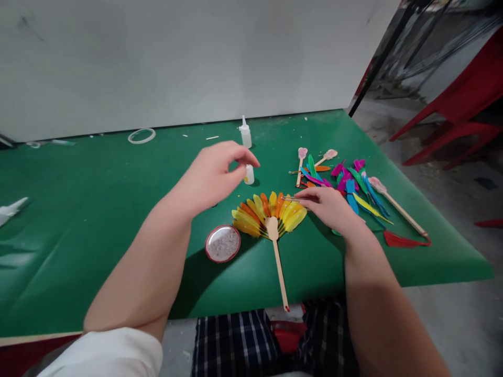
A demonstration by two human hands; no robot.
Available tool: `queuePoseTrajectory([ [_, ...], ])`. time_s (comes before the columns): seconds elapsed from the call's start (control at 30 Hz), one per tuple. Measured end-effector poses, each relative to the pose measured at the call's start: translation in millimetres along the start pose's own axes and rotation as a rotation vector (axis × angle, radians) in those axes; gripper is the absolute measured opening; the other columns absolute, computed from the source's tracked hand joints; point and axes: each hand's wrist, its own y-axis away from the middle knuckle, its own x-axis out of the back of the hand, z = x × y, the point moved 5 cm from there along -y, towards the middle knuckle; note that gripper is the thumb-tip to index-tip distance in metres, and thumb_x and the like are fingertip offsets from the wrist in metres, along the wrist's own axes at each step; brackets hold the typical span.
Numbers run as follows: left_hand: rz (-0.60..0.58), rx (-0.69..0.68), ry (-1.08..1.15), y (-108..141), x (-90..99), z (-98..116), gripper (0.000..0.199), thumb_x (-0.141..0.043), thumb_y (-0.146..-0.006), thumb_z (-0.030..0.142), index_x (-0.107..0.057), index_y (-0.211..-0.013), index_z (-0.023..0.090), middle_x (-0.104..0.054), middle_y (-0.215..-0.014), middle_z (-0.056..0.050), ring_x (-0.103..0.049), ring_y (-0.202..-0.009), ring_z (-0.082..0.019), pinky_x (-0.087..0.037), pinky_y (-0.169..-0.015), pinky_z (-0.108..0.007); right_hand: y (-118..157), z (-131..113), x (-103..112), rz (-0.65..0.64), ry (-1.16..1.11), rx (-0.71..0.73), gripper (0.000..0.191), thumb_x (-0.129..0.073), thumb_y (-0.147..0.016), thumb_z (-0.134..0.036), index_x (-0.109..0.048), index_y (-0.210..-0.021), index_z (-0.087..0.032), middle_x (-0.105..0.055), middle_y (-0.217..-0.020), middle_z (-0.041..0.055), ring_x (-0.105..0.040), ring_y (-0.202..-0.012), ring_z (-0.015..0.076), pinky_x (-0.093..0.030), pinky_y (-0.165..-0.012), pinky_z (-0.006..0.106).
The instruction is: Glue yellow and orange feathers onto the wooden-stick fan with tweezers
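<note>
- My right hand (pixel 330 206) had the tweezers (pixel 294 199) pinched between thumb and fingers, with the tips right over the upper feathers; too small to tell if they'd nipped anything.
- My left hand (pixel 220 170) was loosely curled, a gap showing between thumb and fingers, at a little white bottle (pixel 249 175) with some yellow on its side. Couldn't tell if I actually had hold of it.
- The feather fan (pixel 272 226) lay in front of me, yellow and orange feathers spread around the pale paddle head, handle pointing my way and reaching the table edge.
- Just left of it sat a round red-rimmed dish (pixel 222 243) with lots of tiny shiny bits inside, too small to make out.
- Farther back stood a white nozzle bottle (pixel 246 136), upright. No clue how full.
- Off to the right: a heap of loose colored feathers (pixel 349 180), plus a longer stick (pixel 404 212) with a red tassel (pixel 403 239), all on the green tabletop (pixel 118 220).
</note>
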Motion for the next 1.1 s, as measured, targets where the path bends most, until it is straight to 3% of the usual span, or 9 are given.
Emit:
queuePoseTrajectory([
  [0.13,-0.301,-0.032,-0.098,0.9,-35.8,5.6,0.035,-0.035,-0.082,0.014,-0.065,-0.098,0.02,-0.067,-0.1,-0.002,-0.059,-0.094,-0.016,-0.046,-0.083,-0.03,1.0,-2.7,-2.8,-0.029,0.011,-0.006,0.018,-0.057,-0.078,-0.017,-0.07,-0.09,-0.019,-0.073,-0.091,0.0026,-0.067,-0.085,0.0178,-0.051,-0.079,0.03],
  [0.3,-0.474,-0.027,-0.253,-1.2,-71.2,-3.1,0.043,-0.031,-0.081,0.011,-0.063,-0.108,0.02,-0.064,-0.11,-0.006,-0.057,-0.103,-0.021,-0.045,-0.087,-0.035,1.2,-4.5,-3.8,-0.057,0.058,-0.009,0.019,-0.056,-0.079,-0.016,-0.069,-0.091,-0.019,-0.072,-0.093,0.0026,-0.066,-0.085,0.0177,-0.051,-0.078,0.03],
  [0.53,-0.506,-0.09,-0.276,-0.6,-84.4,-5.4,0.041,-0.031,-0.078,0.009,-0.064,-0.1,0.021,-0.065,-0.097,-0.007,-0.059,-0.094,-0.021,-0.045,-0.079,-0.034,1.2,-7.1,-3.8,-0.055,0.141,0.019,0.02,-0.055,-0.08,-0.015,-0.07,-0.092,-0.02,-0.072,-0.094,0.0022,-0.065,-0.087,0.0183,-0.05,-0.08,0.031],
  [1.1,-0.499,-0.142,-0.304,-0.7,-101.0,-4.6,0.047,-0.032,-0.078,0.009,-0.061,-0.112,0.023,-0.063,-0.106,-0.007,-0.056,-0.098,-0.022,-0.044,-0.081,-0.036,0.6,-5.9,-5.3,-0.065,0.164,0.038,0.019,-0.055,-0.08,-0.017,-0.069,-0.091,-0.021,-0.073,-0.094,0.0017,-0.065,-0.087,0.0183,-0.049,-0.079,0.031],
])
